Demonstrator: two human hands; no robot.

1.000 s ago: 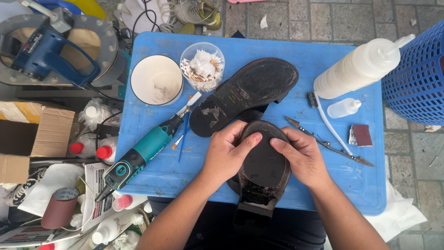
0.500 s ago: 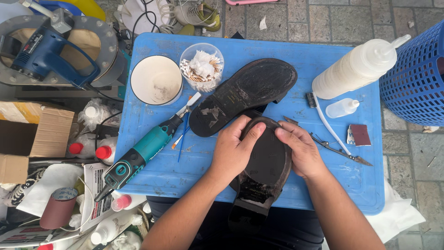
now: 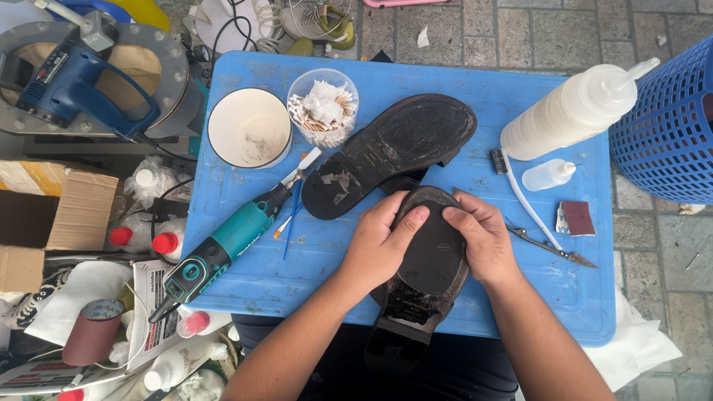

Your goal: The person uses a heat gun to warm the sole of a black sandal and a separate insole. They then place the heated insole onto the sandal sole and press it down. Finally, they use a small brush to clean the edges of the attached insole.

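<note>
At the bottom centre of the frame, the person is bracing a black shoe [image 3: 425, 286] sole-up, its heel hanging off the near edge of the blue table [image 3: 520, 96] toward the lap, probably so both hands can bear down on the sole from above. The left hand [image 3: 380, 245] is lying curled over the shoe's left side, thumb stretched across the toe end of the sole, fingers half closed and gripping the edge. The right hand [image 3: 484, 241] is mirroring it on the right side, fingers bent and pressing flat on the sole near the toe; neither hand is holding anything else.

Just beyond the hands, a 2nd black sole [image 3: 390, 152] is lying diagonally across the middle of the table, close enough to touch the shoe's toe. To its left, a teal rotary tool [image 3: 230, 241] is resting slantwise, with a thin brush [image 3: 291, 215] beside it. Right of the hands, a pair of scissors [image 3: 549, 249] and a small brown sanding block [image 3: 575, 217] are sitting within reach.

Toward the top of the frame, a white bowl [image 3: 249, 128], a clear cup of cotton swabs [image 3: 323, 108], a large white squeeze bottle [image 3: 572, 111] and a small dropper bottle [image 3: 548, 175] are standing along the far side.
</note>
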